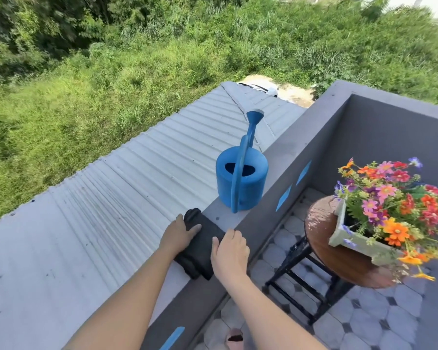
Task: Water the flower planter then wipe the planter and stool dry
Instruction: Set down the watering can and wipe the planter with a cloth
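Note:
A folded black cloth point(202, 245) lies on top of the grey balcony wall point(223, 213). My left hand point(178, 236) rests on the cloth's left side, fingers laid over it. My right hand point(229, 251) presses on its right edge. Whether either hand grips it is unclear. A blue watering can point(242, 178) stands upright on the wall just beyond the cloth, spout pointing away. At the right, a pale green planter point(352, 242) full of colourful flowers point(390, 198) sits on a round wooden stool point(321, 238) with black legs. The stool's top glistens with water.
A corrugated grey roof point(99, 210) slopes away beyond the wall on the left, with tall grass behind it. The balcony floor point(364, 324) is paved with pale tiles. The wall turns a corner behind the planter.

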Tool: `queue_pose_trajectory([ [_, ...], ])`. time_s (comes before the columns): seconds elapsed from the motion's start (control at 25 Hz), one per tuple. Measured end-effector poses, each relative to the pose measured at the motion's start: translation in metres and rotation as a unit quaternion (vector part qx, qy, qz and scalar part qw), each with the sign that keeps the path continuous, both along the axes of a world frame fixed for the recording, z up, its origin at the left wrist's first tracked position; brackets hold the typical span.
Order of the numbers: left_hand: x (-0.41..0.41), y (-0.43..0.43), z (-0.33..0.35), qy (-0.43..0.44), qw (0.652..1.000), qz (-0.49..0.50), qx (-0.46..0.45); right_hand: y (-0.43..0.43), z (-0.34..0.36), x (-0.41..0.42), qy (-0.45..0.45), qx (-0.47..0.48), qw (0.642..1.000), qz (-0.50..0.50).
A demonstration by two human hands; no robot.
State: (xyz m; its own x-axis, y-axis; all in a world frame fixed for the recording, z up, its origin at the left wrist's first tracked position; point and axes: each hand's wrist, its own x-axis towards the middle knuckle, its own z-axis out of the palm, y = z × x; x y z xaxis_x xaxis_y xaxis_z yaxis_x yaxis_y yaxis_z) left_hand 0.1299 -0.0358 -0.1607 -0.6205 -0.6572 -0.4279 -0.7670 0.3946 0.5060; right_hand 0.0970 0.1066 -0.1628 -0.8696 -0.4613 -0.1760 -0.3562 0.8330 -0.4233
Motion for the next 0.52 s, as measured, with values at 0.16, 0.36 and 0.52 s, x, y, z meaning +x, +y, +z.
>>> queue_pose_trajectory([
  [0.16,0.003,-0.022,-0.002,-0.011,0.988,0.052,0.146,-0.002,0.0,0.001,0.007,-0.013,0.999,0.041],
  [0.36,-0.001,-0.023,0.004,0.058,0.99,0.068,0.114,-0.004,0.004,-0.001,-0.034,-0.102,0.993,0.041],
  [0.52,0.005,-0.005,0.02,0.047,0.996,0.06,-0.04,0.001,0.01,-0.001,-0.08,-0.196,0.977,0.001],
])
